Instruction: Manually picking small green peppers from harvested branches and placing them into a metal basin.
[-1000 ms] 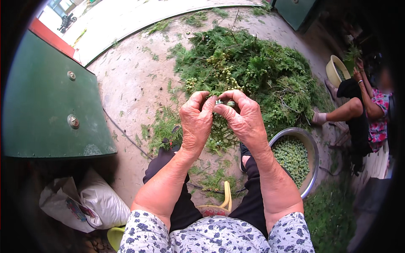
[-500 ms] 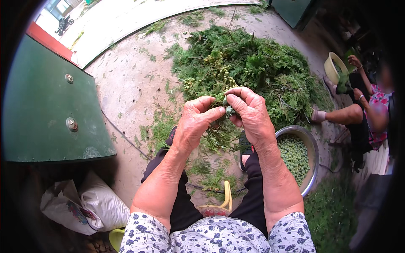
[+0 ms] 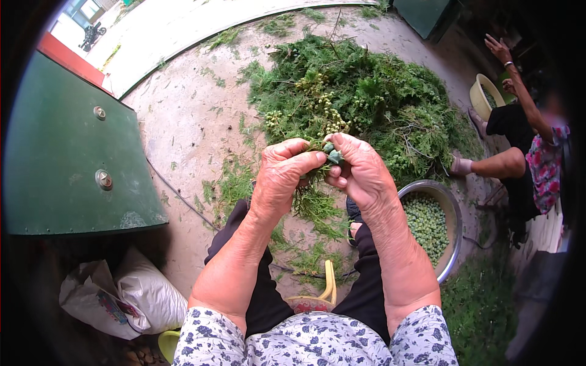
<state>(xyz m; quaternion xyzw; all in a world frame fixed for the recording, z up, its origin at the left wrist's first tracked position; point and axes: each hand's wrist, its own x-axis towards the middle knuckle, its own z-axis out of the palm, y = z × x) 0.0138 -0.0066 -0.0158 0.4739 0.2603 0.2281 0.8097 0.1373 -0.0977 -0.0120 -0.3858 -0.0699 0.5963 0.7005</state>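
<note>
My left hand grips a green leafy sprig that hangs down below my fingers. Against it, my right hand pinches a small green cone at the sprig's top between thumb and fingers. Both hands are held together above my knees in dark trousers. Beyond them a big heap of cut green branches covers the concrete ground. A metal bowl full of small green cones stands just right of my right forearm.
A green metal panel stands at the left, white plastic bags below it. A yellow handle sticks up between my legs. Another person sits at the right near a cream bowl. Grass lies at the lower right.
My hands have shifted slightly right and closed tighter together on the sprig's top. The person at the right has raised an arm.
</note>
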